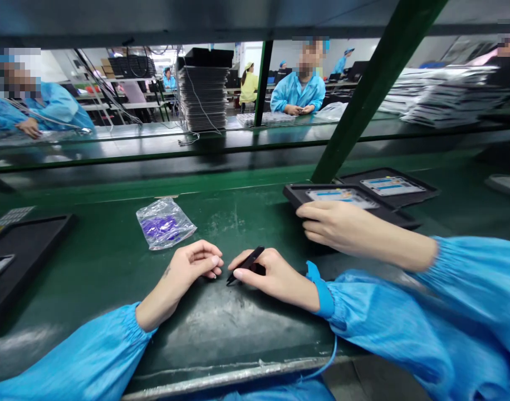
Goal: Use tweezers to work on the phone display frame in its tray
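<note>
Black tweezers are pinched in my right hand, their tips pointing down and left just above the green work surface. A blue wrist strap with a cord sits at that wrist. Close by on the left, my left hand is closed, the thumb against the curled fingers; anything inside is too small or hidden to make out. A clear plastic bag of purple pieces lies just beyond my left hand.
A co-worker's hand from the right grips a black tray holding a flat panel. Another black tray lies behind it. At the left edge is a further tray. A slanted green post rises beyond.
</note>
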### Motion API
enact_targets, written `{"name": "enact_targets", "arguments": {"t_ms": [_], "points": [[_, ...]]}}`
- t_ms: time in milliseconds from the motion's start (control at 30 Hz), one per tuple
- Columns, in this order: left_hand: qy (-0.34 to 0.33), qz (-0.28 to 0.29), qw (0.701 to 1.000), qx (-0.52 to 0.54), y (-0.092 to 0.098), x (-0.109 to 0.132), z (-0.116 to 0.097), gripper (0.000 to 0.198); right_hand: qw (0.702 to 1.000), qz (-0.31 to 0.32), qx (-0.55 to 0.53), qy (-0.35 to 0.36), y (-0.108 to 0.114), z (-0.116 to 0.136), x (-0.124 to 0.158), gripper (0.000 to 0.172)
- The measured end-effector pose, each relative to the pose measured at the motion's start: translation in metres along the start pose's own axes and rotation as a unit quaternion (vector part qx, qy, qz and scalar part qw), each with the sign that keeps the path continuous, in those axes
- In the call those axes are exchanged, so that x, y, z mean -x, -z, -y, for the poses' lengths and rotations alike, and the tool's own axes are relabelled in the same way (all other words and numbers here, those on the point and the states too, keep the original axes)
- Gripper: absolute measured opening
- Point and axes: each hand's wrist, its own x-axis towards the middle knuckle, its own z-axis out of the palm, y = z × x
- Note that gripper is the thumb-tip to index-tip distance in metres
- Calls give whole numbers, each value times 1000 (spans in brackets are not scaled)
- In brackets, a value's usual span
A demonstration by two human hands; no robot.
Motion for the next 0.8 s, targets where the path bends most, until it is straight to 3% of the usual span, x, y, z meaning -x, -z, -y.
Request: {"name": "enact_targets", "arguments": {"t_ms": [233,800], "points": [[4,0,1000,6,2,-3,4,32,995,22,17,100,-5,3,6,19],[6,-1,1000,9,2,-1,3,29,998,5,15,67,-3,3,5,23]]}}
